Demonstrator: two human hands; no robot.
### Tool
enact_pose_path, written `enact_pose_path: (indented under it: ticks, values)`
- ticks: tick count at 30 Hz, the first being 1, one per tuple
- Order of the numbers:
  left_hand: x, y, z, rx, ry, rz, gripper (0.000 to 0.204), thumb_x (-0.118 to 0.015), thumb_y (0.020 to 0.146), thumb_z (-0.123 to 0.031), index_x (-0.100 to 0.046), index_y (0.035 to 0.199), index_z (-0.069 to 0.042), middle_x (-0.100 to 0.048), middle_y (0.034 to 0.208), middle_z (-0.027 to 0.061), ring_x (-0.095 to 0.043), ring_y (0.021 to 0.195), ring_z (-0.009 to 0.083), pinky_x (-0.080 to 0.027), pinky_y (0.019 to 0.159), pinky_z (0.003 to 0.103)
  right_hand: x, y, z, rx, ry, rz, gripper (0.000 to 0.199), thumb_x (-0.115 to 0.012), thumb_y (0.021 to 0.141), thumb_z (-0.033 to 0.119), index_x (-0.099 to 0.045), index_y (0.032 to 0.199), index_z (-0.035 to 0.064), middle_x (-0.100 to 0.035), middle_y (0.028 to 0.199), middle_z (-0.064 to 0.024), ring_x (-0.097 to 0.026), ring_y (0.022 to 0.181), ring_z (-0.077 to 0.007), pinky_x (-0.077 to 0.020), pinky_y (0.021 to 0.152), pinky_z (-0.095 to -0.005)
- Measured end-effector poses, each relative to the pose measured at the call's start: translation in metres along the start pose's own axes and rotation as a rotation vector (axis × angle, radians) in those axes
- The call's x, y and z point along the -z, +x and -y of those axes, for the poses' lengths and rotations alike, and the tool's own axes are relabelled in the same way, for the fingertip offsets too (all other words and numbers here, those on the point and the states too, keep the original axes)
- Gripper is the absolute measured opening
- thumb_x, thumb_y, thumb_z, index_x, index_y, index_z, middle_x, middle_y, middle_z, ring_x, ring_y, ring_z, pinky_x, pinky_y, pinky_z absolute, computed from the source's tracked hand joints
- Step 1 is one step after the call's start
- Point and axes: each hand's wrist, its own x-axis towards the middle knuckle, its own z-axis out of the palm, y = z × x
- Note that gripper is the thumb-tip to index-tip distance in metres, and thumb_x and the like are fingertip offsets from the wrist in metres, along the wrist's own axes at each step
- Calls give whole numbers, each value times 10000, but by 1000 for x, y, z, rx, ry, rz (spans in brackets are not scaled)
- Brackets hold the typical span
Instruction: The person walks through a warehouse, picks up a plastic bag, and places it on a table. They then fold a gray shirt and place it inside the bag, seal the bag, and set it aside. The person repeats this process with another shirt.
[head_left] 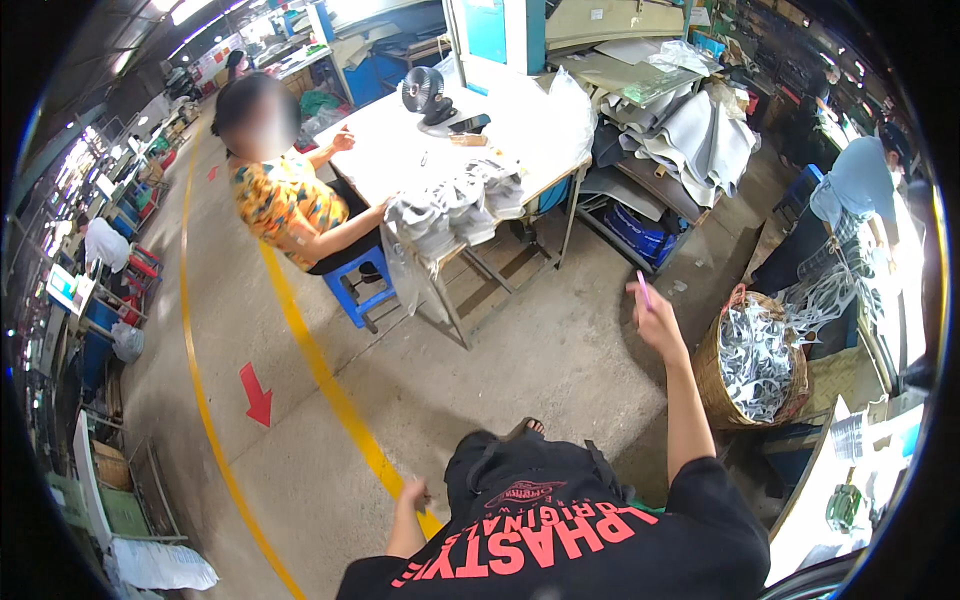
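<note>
My right hand point(655, 318) is raised out in front of me over the concrete floor, fingers closed on a thin pink stick point(643, 288) that points upward; it looks like a pen. It hovers just left of a wicker basket point(712, 385) filled with grey-white cut pieces. My left hand point(412, 494) hangs low by my side above the yellow floor line point(330, 385), its fingers curled in with nothing visible in them. My black shirt with red lettering fills the bottom of the view.
A person in an orange patterned shirt point(285, 205) sits on a blue stool point(358, 285) at a white table point(520, 115) bearing stacked grey pieces point(455, 210) and a small fan point(424, 92). Another person in light blue point(860, 180) works at right. A red arrow point(257, 394) marks the floor.
</note>
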Motion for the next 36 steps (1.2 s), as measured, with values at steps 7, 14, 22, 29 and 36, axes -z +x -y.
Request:
enact_pose_path:
  ticks: [7,14,22,29,36]
  values:
    - [-63,19,-50,455,-135,98,260,-552,996,-294,-587,1092,-55,-618,880,132,-682,745,313,-523,587,492,-36,264,58,410,-279,-200,688,-770,874,353,-513,1482,157,-598,1251,-200,-650,1090,-387,-539,915,-448]
    - [-56,111,-195,422,-304,-8,273,-563,1001,-308,-574,1145,-77,-618,935,121,-687,776,309,-523,592,492,-108,481,102,-161,-520,-95,1317,-776,649,796,-86,1660,311,-246,1613,-347,-518,1378,-433,-458,1106,-537]
    - [-75,154,-460,-101,-84,-23,229,-537,994,-211,-557,1199,-109,-615,979,105,-706,836,277,-542,670,426,-199,604,18,-352,-502,1,1128,-842,650,639,-354,1588,246,-321,1595,-332,-524,1371,-421,-352,1116,-668]
    - [-132,151,-474,12,-299,-90,311,-502,991,-179,-538,1282,-76,-630,1094,132,-712,900,288,-553,723,421,-206,654,-119,29,-33,-235,420,-772,743,236,-741,1131,79,-741,957,-188,-726,913,-377,-558,822,-418]
    - [-195,122,-395,176,132,10,367,-413,1018,-133,-657,1264,-13,-647,826,94,-604,670,217,-520,597,408,-64,624,-211,-194,724,-315,406,-642,870,28,-602,1274,35,-667,1015,-44,-612,784,-131,-526,708,-287]
